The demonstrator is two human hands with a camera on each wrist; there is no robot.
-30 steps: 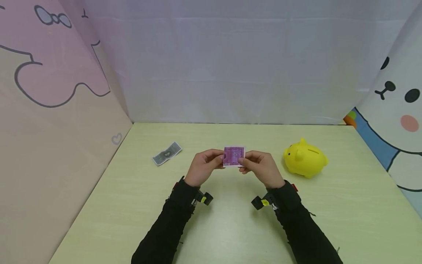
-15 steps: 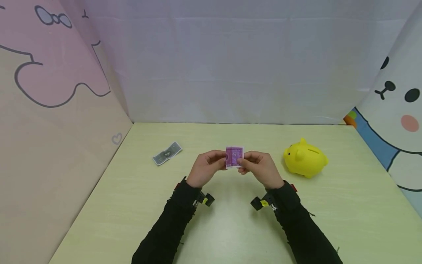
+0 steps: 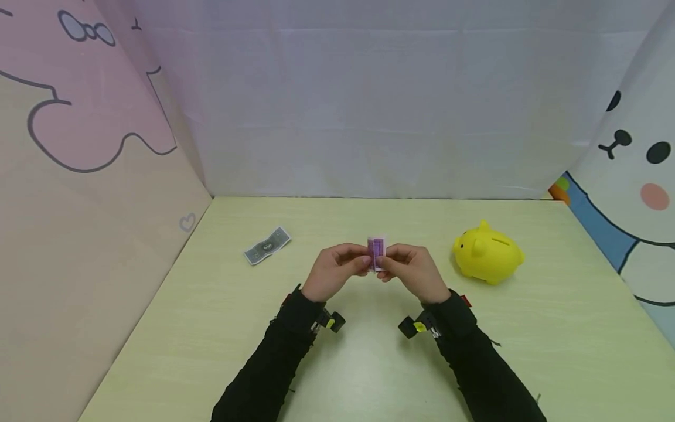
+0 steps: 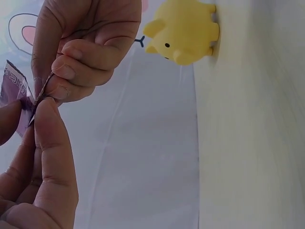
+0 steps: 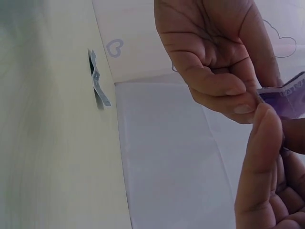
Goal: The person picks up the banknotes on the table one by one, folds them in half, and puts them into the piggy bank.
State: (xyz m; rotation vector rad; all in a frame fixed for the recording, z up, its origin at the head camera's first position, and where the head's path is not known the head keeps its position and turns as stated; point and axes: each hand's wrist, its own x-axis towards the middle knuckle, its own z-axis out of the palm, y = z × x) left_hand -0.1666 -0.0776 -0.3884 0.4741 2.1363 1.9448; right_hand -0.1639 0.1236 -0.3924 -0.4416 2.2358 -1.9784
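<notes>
A purple banknote [image 3: 376, 249] is pinched between both hands above the middle of the table, bent inward along an upright crease. My left hand [image 3: 340, 269] grips its left edge with thumb and fingers; my right hand [image 3: 413, 271] pinches the right edge the same way. In the left wrist view the banknote [image 4: 16, 90] shows a sharp V-shaped fold between the fingertips. From the right wrist, the folded banknote [image 5: 286, 98] is seen with its pale edge upward, partly hidden by the thumb.
A yellow piggy bank [image 3: 487, 255] with a slot on its back stands to the right of my hands. To the left lies a creased grey-green banknote [image 3: 267, 245] on the pale table [image 3: 364, 363]. White cloth [image 3: 337, 117] hangs behind the table's far edge.
The hands have drawn closer together, the left one moving right. The purple banknote has gone from nearly flat to folded and looks narrower. The piggy bank and grey-green banknote have stayed put.
</notes>
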